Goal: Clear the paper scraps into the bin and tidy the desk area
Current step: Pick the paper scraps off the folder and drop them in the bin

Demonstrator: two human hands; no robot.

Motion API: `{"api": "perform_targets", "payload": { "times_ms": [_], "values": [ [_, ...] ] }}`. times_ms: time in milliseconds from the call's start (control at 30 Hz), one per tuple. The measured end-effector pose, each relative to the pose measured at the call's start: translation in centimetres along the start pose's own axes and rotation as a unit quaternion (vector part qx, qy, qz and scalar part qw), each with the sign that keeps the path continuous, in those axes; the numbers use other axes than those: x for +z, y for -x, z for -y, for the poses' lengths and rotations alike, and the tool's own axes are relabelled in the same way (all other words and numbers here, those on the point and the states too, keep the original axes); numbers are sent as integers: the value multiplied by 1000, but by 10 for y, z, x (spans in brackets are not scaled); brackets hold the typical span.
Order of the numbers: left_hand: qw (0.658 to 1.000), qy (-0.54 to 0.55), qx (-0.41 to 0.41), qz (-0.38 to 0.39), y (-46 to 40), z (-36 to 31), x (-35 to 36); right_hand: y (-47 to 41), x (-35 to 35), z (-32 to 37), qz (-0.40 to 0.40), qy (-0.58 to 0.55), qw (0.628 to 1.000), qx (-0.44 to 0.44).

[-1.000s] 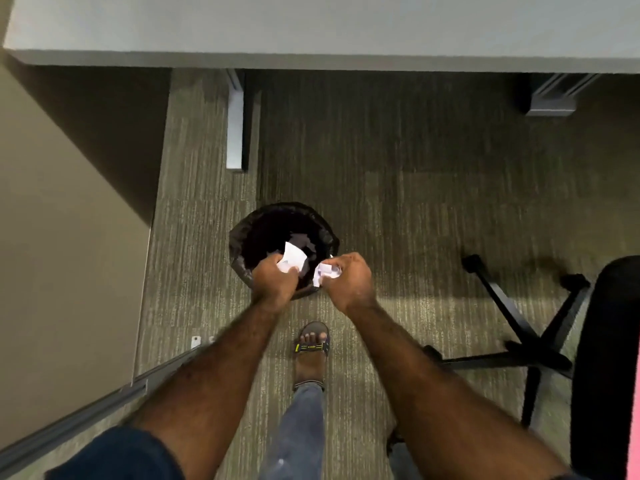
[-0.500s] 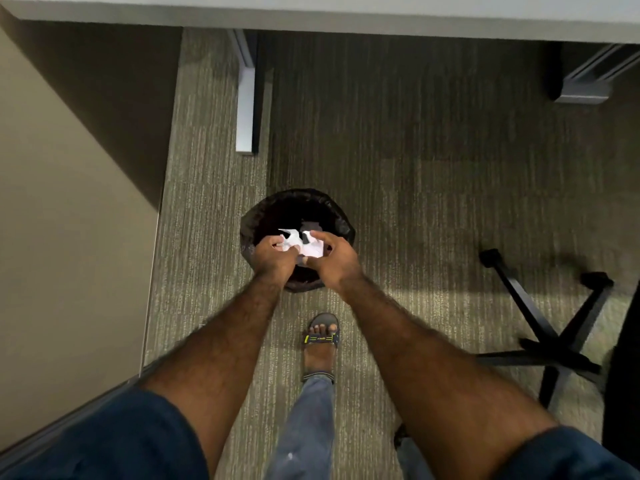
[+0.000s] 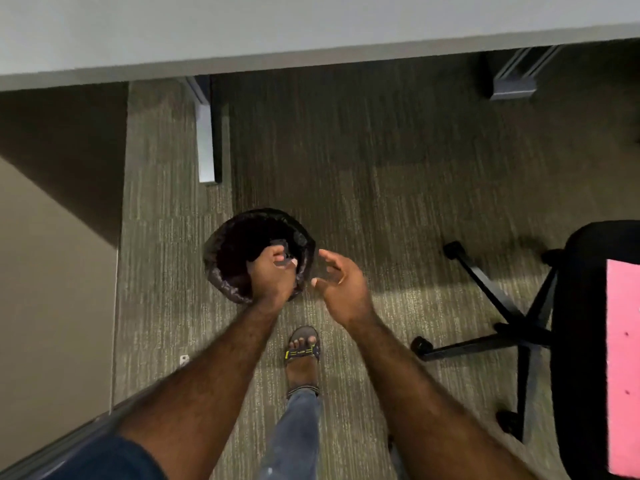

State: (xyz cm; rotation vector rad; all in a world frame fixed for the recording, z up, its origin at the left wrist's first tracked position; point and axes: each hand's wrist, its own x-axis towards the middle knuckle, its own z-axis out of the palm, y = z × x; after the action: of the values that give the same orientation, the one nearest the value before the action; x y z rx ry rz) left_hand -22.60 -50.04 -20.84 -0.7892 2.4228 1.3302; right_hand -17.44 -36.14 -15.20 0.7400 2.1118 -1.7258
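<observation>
Head view, looking straight down at carpeted floor (image 3: 398,174) below the desk edge (image 3: 311,26).

Bin (image 3: 221,271): round, black liner, stands on the carpet a short way out from the desk's left leg (image 3: 205,133). Interior dark; one small greyish piece (image 3: 279,242) shows inside near the far-right wall, too dim to say for sure that it is a paper scrap. No white paper visible in either hand.

Left hand (image 3: 273,277): over the near-right part of the bin mouth, back of hand toward the camera, fingers (image 3: 281,262) loosely curled downward. Nothing seen held in them; palm side hidden.

Right hand (image 3: 341,285): just right of the bin, over the carpet beside its rim, apart from the left hand. Fingers spread and relaxed, thumb out, holding nothing. Slight blur on the fingertips.

Person's foot in a sandal (image 3: 303,351) on the carpet near the bin, jeans leg (image 3: 294,434) below it.

Right side: black office chair (image 3: 581,341) with star base (image 3: 498,327) on the carpet; a pink item (image 3: 623,368) lies on the seat at the frame's right edge. Beige wall panel (image 3: 52,289) along the left. Second desk leg (image 3: 512,84) at upper right
</observation>
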Motion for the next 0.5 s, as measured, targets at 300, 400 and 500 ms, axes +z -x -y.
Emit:
{"api": "perform_targets", "payload": {
  "times_ms": [300,400,500],
  "values": [
    [972,-41,211,96,112,-88,121,66,-162,-18,-125,48,989,-66],
    [950,-43,283,128,154,-113,165,87,-214,-28,-174,40,982,-61],
    [923,-56,340,170,197,-136,206,107,-265,-37,-223,37,972,-66]
  ]
}}
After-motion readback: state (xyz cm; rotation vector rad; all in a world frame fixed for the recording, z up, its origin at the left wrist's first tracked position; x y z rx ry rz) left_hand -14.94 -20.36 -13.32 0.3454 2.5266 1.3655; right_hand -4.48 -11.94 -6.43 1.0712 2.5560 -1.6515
